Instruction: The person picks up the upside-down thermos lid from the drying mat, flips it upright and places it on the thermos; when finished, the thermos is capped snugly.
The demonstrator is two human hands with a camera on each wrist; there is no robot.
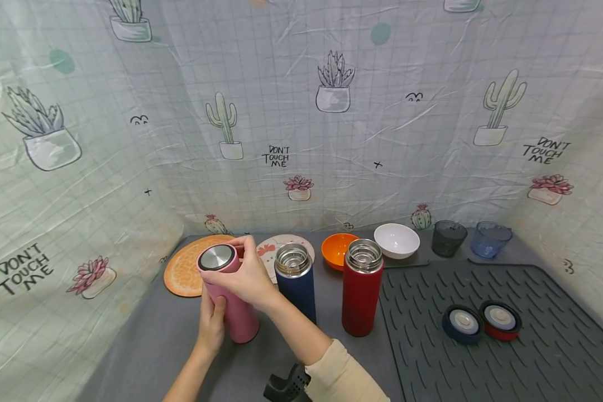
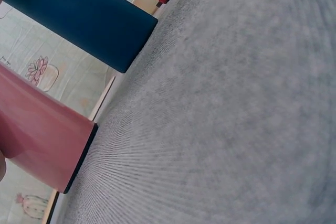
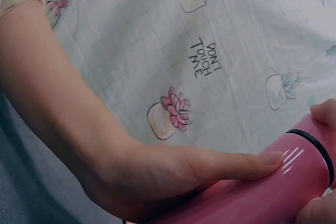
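We saw a grey table (image 1: 146, 346) backed by a cactus-print cloth (image 1: 331, 139). At the far left lay an orange-slice plate (image 1: 181, 273), and just in front of its right edge stood a pink flask (image 1: 238, 321), upright on the table, its lid (image 1: 216, 257) on. The person's left hand (image 1: 212, 326) was wrapped around the lower body of the flask, and the right hand (image 1: 248, 273) was curled over the lid, fingers clamped round its rim. We judged the flask stiff and smooth, probably metal, fairly slick under bare skin and not fragile; whether it was full or light we could not tell. The body low down and the lid rim looked the sensible places to hold.

Moving right, we counted three flasks: the pink one, a blue flask (image 1: 296, 285) and a red flask (image 1: 362, 296), the last two open at the top. Behind them were a second, patterned plate (image 1: 273, 248), an orange bowl (image 1: 334, 250) and a white bowl (image 1: 397, 240), then two cups, one dark cup (image 1: 448, 237) and one blue cup (image 1: 489, 239). On the ribbed mat (image 1: 558, 357) at the right lay two loose lids, a blue lid (image 1: 463, 322) touching a red lid (image 1: 500, 319)
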